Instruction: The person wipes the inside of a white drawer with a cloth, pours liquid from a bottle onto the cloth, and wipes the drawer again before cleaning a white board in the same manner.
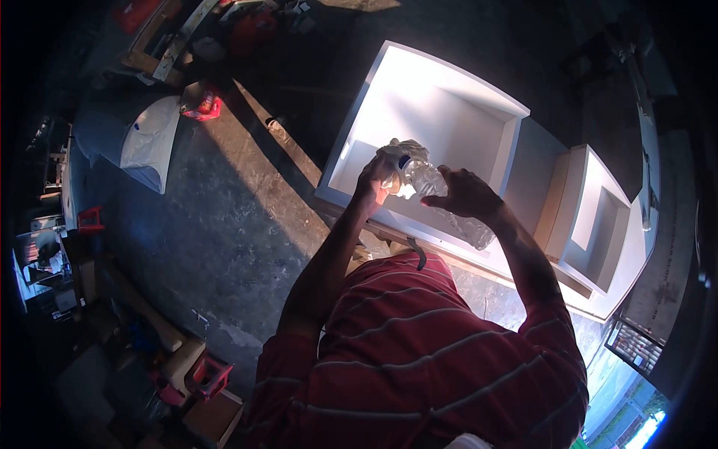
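In front of my body, my left hand (372, 182) is closed on a crumpled pale cloth (407, 148), bunched up with a small dark blue spot on it. My right hand (470, 194) is wrapped round a clear plastic bottle (428, 181), which tilts with one end against the cloth. Its lower part seems to show below my right hand, shiny and see-through. Both hands are above the near side of a white open cabinet box (419, 90), lit brightly inside. Fingers partly hide where the cloth and bottle meet.
A smaller white compartment (598, 224) adjoins the box on the right. On the concrete floor (224, 247) to the left are a red packet (202, 102), a long wooden board (288, 150) and a white sheet-like object (152, 142). A red stool (209, 376) stands lower left.
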### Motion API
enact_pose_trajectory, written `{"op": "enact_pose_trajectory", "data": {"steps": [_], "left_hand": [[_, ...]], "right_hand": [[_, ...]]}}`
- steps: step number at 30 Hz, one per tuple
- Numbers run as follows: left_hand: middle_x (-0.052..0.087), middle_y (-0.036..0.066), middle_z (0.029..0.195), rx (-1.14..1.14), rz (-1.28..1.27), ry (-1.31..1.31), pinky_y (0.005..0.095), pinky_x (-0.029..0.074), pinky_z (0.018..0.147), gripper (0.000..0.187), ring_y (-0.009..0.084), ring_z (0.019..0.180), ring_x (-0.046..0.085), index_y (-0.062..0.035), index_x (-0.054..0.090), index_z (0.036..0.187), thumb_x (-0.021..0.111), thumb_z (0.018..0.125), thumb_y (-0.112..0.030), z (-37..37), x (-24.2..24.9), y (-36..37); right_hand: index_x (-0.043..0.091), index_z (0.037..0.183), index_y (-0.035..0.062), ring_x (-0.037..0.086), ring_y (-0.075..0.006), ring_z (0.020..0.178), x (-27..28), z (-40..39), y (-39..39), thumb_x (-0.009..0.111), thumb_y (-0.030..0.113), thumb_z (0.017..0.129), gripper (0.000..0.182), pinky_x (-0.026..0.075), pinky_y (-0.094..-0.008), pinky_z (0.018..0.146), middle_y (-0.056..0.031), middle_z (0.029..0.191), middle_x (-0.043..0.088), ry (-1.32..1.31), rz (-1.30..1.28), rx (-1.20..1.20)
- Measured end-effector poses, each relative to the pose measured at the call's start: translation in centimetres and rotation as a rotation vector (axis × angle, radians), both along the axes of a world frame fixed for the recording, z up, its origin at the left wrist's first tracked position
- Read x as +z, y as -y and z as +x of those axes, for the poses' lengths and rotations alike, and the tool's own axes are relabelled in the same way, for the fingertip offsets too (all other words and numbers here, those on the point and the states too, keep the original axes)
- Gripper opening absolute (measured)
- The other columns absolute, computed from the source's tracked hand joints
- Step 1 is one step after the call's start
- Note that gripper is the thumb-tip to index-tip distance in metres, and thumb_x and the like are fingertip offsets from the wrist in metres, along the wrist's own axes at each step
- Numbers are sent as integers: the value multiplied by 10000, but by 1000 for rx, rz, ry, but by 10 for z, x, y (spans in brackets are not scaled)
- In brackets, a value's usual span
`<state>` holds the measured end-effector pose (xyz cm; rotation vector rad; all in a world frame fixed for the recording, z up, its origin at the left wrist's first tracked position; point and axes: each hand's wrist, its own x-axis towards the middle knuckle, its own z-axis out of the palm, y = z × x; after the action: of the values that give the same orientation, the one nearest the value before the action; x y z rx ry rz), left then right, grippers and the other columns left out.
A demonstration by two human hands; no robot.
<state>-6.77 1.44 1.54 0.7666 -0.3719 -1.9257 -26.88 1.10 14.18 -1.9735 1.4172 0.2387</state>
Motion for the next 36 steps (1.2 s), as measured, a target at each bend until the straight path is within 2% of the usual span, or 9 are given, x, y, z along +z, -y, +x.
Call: {"op": "enact_pose_trajectory", "data": {"steps": [3, 5, 10, 15, 18, 20, 27, 29, 36], "left_hand": [[553, 80, 1246, -5, 12, -3, 394, 445, 972, 518, 210, 1160, 539, -55, 448, 1316, 533, 935, -395, -1, -13, 1], [562, 77, 1233, 11, 27, 10, 394, 448, 967, 522, 209, 1149, 547, -54, 454, 1308, 533, 933, -408, -3, -10, 0], [603, 49, 1176, 30, 15, 5, 378, 453, 958, 533, 184, 1095, 579, -71, 512, 1242, 609, 877, -447, -3, -12, 1], [572, 60, 1229, 34, 66, 51, 391, 435, 986, 563, 195, 1141, 552, -68, 480, 1282, 596, 884, -449, -2, -14, 1], [553, 70, 1258, 2, 34, 62, 398, 426, 1001, 586, 201, 1170, 532, -65, 456, 1307, 586, 888, -454, -4, -20, 5], [547, 75, 1266, -14, 22, 76, 398, 424, 1005, 597, 203, 1182, 523, -64, 448, 1316, 581, 889, -458, -5, -22, 6], [536, 121, 1272, 47, 65, -149, 375, 451, 999, 435, 228, 1173, 533, -40, 431, 1317, 392, 993, -328, -7, -17, 7], [530, 135, 1276, 77, 121, -163, 377, 468, 988, 422, 237, 1155, 549, -30, 423, 1317, 369, 1003, -305, -5, -6, 7], [528, 108, 1272, 56, 112, -168, 373, 477, 963, 426, 204, 1155, 538, -62, 402, 1333, 365, 1004, -331, -3, 7, 7]], "right_hand": [[510, 1149, -75, 643, -376, 914, 1, 0, 1, 653, 573, 767, 765, 484, -453, 859, -256, 867, 643, -24, 9, 40], [523, 1101, -71, 654, -378, 854, 0, 1, -3, 658, 566, 761, 734, 496, -451, 828, -246, 805, 642, -34, -136, 87], [529, 1070, -64, 655, -377, 836, 4, 3, 1, 668, 555, 748, 712, 493, -452, 825, -245, 798, 639, -63, -92, 69], [548, 1029, -73, 651, -377, 885, 0, 5, -2, 676, 544, 744, 692, 485, -447, 855, -242, 819, 652, -60, -132, 58], [542, 1053, -78, 652, -385, 873, -2, 4, -1, 680, 544, 744, 708, 488, -451, 844, -243, 816, 652, -49, -56, 15], [489, 1197, -83, 649, -371, 882, -9, 1, -7, 660, 586, 753, 821, 489, -446, 839, -236, 827, 647, -20, -57, -11], [508, 1213, -46, 631, -368, 960, -27, -11, -17, 704, 570, 729, 808, 479, -435, 881, -245, 966, 644, 176, -21, -181], [544, 1180, -26, 605, -366, 1024, -49, -15, -29, 700, 563, 737, 753, 458, -469, 911, -247, 1046, 628, 260, -424, -150], [552, 1190, -11, 604, -367, 1023, -40, -16, -42, 701, 569, 732, 754, 462, -471, 907, -229, 1074, 625, 240, -528, -96]]}}
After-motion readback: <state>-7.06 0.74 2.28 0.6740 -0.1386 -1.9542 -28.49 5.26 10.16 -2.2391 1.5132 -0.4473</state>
